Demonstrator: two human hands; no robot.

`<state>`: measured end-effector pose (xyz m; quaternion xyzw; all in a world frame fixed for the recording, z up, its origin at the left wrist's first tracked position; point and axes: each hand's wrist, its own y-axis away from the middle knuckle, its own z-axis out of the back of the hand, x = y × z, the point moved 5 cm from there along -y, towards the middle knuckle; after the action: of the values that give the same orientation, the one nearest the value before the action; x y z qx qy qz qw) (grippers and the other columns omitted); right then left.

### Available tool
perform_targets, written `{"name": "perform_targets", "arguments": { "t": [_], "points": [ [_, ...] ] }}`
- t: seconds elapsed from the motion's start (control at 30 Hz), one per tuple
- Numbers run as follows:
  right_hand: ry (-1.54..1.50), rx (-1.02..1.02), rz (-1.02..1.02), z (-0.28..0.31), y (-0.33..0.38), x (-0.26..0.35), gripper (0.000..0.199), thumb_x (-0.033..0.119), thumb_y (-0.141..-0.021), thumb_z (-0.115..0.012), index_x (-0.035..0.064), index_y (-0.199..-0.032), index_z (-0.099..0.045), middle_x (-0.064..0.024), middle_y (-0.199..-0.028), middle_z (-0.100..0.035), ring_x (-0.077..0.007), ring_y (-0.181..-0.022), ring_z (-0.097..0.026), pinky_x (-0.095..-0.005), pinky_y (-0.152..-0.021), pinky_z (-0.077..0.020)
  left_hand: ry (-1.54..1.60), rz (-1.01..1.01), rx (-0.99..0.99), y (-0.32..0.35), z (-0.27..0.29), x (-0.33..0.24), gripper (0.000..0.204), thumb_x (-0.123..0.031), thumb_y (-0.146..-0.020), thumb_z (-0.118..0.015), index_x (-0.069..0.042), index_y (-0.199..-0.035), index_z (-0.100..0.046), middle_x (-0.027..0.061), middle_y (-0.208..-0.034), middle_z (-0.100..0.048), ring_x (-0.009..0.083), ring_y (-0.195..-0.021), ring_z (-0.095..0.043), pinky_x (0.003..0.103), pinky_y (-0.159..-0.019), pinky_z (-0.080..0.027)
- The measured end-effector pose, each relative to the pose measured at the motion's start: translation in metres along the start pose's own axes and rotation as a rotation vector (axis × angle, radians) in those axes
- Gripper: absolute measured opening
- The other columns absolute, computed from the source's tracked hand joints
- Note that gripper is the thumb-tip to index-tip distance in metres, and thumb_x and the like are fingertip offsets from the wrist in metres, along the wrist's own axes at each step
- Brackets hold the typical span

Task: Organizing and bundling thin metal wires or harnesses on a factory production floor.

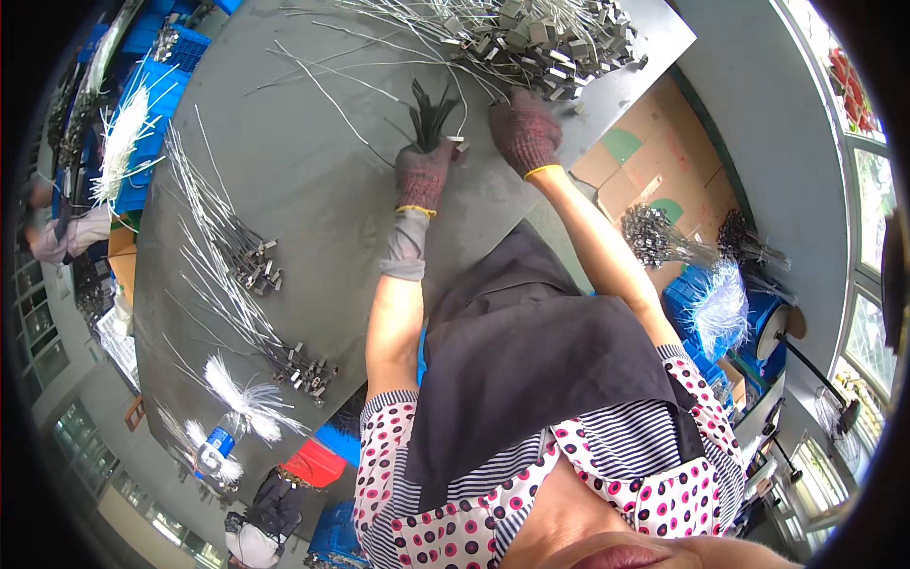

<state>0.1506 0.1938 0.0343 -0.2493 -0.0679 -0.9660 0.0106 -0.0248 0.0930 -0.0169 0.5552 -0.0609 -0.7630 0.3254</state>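
Observation:
My left hand [424, 178], in a dark red knit glove with a yellow cuff edge, is closed around a bundle of thin black strips [431, 114] that fans out above the fist. A small metal block [458, 143] on a wire shows by its fingertips. My right hand [526, 135], gloved alike, lies to the right at the near edge of a big heap of metal blocks with wire tails [540, 43]. Its fingers are curled, and what they hold is hidden. Loose wires [332, 100] stretch over the grey metal table [313, 190] beside my left hand.
Two bundles of wires with metal ends [251, 261] [308, 370] lie at the table's left. White strand bundles and a bottle [220, 438] stand at its near left corner. Cardboard [654, 142] and blue bins [697, 303] are to the right. Another person [81, 232] is at far left.

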Motion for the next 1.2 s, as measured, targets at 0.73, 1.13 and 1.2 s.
{"name": "perform_targets", "arguments": {
  "t": [0.73, 1.13, 1.2],
  "points": [
    [-0.453, 0.683, -0.241, 0.028, 0.212, -0.226, 0.028, 0.026, -0.096, -0.061, 0.0031, -0.107, -0.073, -0.0052, -0.079, -0.071, -0.0105, -0.066, -0.061, -0.0287, -0.063, -0.0511, 1.215, 0.224, 0.298, 0.027, -0.122, 0.045, 0.028, -0.022, -0.096, -0.06, 0.0, -0.113, -0.058, 0.0147, -0.097, -0.067, 0.0307, -0.092, -0.067, 0.05, -0.091, -0.057],
    [-0.285, 0.45, -0.241, 0.055, 0.335, -0.375, 0.031, 0.031, -0.094, -0.057, 0.0024, -0.095, -0.07, -0.02, -0.093, -0.07, -0.0369, -0.081, -0.064, -0.0395, -0.073, -0.0507, 1.345, 0.069, 0.201, 0.013, -0.099, 0.005, 0.018, -0.023, -0.096, -0.063, -0.007, -0.106, -0.062, 0.0105, -0.094, -0.065, 0.0285, -0.086, -0.066, 0.056, -0.094, -0.053],
    [-0.293, 0.439, -0.24, 0.049, 0.336, -0.384, 0.032, 0.032, -0.093, -0.057, 0.0023, -0.094, -0.07, -0.0202, -0.093, -0.07, -0.037, -0.081, -0.064, -0.0395, -0.073, -0.0506, 1.347, 0.107, 0.183, 0.016, -0.095, 0.004, 0.015, -0.021, -0.096, -0.064, -0.011, -0.106, -0.061, 0.0086, -0.093, -0.064, 0.0276, -0.083, -0.065, 0.056, -0.092, -0.053]
  ]
}}
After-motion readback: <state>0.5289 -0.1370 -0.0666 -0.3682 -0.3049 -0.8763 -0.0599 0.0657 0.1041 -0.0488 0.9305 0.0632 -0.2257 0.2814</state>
